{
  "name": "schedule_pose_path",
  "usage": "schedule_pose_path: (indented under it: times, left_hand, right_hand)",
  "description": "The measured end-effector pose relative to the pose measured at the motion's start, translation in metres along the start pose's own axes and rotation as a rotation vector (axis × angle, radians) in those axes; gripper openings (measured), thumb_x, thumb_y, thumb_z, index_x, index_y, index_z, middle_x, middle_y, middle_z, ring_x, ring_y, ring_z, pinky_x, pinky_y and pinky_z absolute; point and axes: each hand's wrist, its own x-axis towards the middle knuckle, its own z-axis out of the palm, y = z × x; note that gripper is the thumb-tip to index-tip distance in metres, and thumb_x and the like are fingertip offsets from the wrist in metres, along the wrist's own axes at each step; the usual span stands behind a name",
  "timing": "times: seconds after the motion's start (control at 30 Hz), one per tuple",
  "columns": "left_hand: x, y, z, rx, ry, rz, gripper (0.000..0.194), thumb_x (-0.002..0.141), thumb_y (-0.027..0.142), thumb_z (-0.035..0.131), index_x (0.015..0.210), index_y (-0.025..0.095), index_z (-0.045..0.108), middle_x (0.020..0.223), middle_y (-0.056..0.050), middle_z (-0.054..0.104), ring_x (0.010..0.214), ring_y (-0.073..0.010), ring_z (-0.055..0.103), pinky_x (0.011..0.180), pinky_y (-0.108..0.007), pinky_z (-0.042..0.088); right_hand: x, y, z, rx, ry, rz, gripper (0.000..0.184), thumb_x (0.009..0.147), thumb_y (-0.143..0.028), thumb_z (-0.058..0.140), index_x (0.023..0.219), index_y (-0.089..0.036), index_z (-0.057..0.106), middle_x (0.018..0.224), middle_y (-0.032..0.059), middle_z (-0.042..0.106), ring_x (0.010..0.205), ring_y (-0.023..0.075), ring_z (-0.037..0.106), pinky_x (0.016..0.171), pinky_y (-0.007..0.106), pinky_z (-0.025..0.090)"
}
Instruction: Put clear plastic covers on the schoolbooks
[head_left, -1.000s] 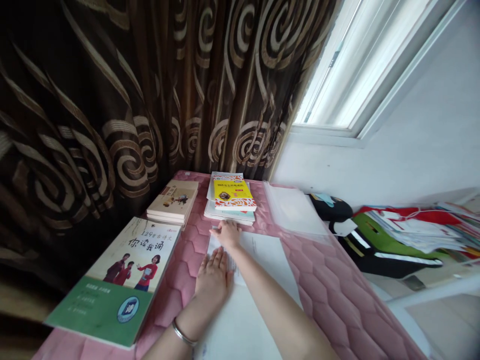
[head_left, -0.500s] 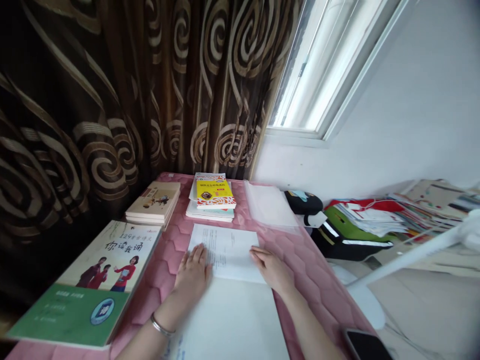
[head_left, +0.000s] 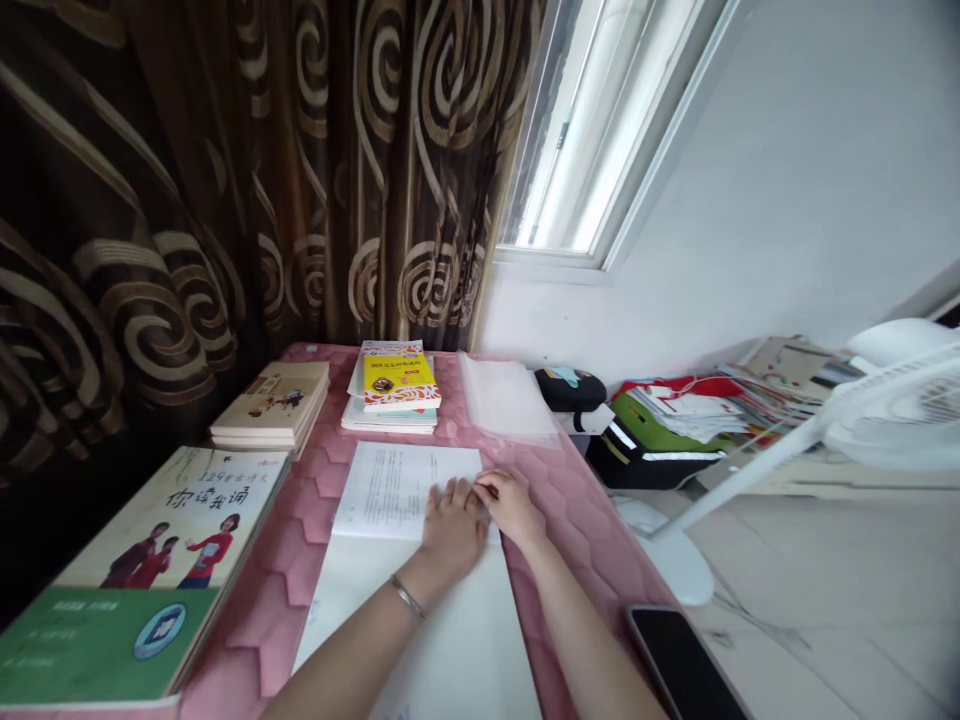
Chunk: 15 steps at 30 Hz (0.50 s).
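The paper [head_left: 390, 490] lies on the pink quilted cover [head_left: 311, 520], printed part far and mostly plain part near, right of the large green-and-white book [head_left: 142, 580] and on the near side of the yellow-topped book stack [head_left: 396, 385]. The left hand [head_left: 454, 525] rests flat on it, fingers slightly spread; the right hand [head_left: 513, 510] is at its right edge, fingers narrow, pinch on the edge indeterminable.

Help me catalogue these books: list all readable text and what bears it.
"129首古诗文": large green book
"你读我诵": same cover
"钢铁是怎样炼成的": yellow book, slightly blurred
Too small or blurred: printed page, beige books, the rest.
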Motion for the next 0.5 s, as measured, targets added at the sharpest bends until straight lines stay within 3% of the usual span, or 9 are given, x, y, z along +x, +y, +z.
schedule_pose_path:
  times: [0.1,0.23,0.5]
  left_hand:
    - [-0.001,-0.004,0.007,0.002,0.044,0.010,0.053,0.096,0.039,0.030,0.145,0.021,0.039,0.154,-0.009,0.035,0.144,-0.0256,0.027,0.117,-0.051,0.019]
    - [0.000,-0.009,0.009,-0.017,0.015,0.018,0.056,0.096,0.041,0.026,0.147,0.019,0.037,0.156,-0.009,0.031,0.145,-0.0259,0.023,0.118,-0.052,0.016]
    - [-0.002,-0.006,0.000,-0.054,-0.013,0.010,0.057,0.096,0.041,0.027,0.145,0.015,0.040,0.156,-0.008,0.031,0.146,-0.0253,0.021,0.120,-0.050,0.014]
  right_hand:
    - [0.012,0.009,-0.001,-0.052,0.025,0.075,0.011,0.081,-0.029,0.066,0.086,-0.021,0.071,0.100,0.0040,0.070,0.099,0.0194,0.061,0.093,0.030,0.041]
    - [0.033,0.015,-0.001,-0.114,0.044,0.187,0.021,0.074,-0.041,0.073,0.080,-0.020,0.070,0.103,0.0061,0.068,0.101,0.0218,0.060,0.087,0.030,0.042]
    - [0.074,0.010,0.003,-0.220,0.065,0.372,0.046,0.084,-0.057,0.057,0.087,-0.015,0.074,0.097,0.0175,0.072,0.095,0.0287,0.066,0.080,0.035,0.044]
